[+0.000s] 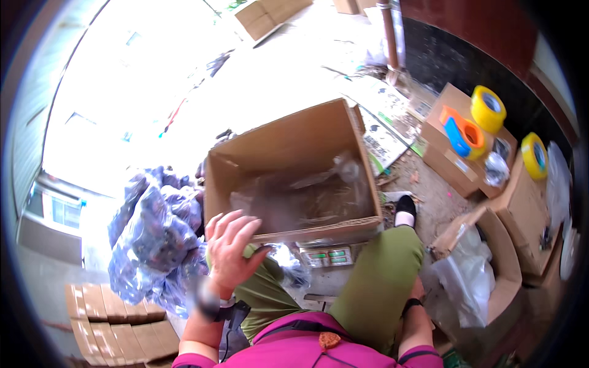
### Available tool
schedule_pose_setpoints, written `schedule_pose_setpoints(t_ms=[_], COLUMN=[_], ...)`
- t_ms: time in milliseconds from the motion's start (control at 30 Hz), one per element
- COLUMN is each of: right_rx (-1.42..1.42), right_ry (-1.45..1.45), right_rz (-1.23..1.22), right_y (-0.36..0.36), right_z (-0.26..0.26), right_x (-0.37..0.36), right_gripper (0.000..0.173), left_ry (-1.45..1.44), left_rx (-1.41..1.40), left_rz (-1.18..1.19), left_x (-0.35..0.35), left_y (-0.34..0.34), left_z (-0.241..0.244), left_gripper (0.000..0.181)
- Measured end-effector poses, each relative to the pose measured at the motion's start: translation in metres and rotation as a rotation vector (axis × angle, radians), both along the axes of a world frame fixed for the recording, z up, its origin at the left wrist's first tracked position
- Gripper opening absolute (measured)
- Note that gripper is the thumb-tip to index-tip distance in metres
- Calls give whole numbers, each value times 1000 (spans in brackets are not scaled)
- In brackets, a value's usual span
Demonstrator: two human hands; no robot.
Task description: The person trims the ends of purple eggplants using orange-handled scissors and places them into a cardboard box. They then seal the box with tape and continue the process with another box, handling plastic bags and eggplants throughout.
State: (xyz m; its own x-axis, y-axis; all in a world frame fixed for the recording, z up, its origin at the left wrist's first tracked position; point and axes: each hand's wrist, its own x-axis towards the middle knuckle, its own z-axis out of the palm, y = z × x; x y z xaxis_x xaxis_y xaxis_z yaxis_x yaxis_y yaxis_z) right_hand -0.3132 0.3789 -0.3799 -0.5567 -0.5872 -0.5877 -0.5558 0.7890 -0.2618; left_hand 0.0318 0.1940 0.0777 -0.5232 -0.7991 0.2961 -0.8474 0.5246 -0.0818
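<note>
A large open cardboard box (294,147) stands before me, tilted a little, with clear plastic film (317,198) lying inside it. My left hand (232,246) is at the box's near left corner, fingers apart and fingertips by the rim; whether it touches the rim is hard to tell. My right hand (417,290) is low beside my right thigh, mostly hidden behind the leg, so what it does cannot be seen. Left of the box lie stuffed bluish translucent plastic bags (158,239).
Rolls of yellow tape (488,109) and an orange and blue tape dispenser (462,133) lie on cardboard boxes (448,165) at right. Nearer is an open carton (506,276) with clear plastic bags (464,271). Stacked small cardboard boxes (124,340) are at lower left. A pole (389,37) stands ahead.
</note>
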Motion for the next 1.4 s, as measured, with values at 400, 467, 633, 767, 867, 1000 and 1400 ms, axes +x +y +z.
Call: schedule_pose_setpoints(t_ms=[400, 467, 633, 767, 867, 1000, 1400], right_rx=[-388, -442, -505, -635, -667, -978, -1165], right_ry=[-974, -808, -464, -971, -917, -845, -1274], right_rz=[-418, -237, 27, -480, -557, -564, -275], right_y=[-7, -11, -20, -24, -45, -91, -190], right_z=[110, 143, 205, 208, 263, 346, 353], right_x=[-16, -16, -8, -46, -60, -63, -68], right_gripper=[36, 35, 32, 18, 18, 23, 28], left_ry=[168, 213, 361, 703, 938, 1205, 1731], left_rx=[-22, -35, 22, 121, 139, 30, 930], left_rz=[-21, -51, -157, -341, -373, 22, 1030], left_x=[12, 9, 22, 44, 80, 152, 260], left_y=[3, 3, 2, 3, 6, 10, 83], left_z=[-5, -3, -3, 1, 8, -8, -295], left_gripper=[54, 57, 60, 56, 48, 35, 35])
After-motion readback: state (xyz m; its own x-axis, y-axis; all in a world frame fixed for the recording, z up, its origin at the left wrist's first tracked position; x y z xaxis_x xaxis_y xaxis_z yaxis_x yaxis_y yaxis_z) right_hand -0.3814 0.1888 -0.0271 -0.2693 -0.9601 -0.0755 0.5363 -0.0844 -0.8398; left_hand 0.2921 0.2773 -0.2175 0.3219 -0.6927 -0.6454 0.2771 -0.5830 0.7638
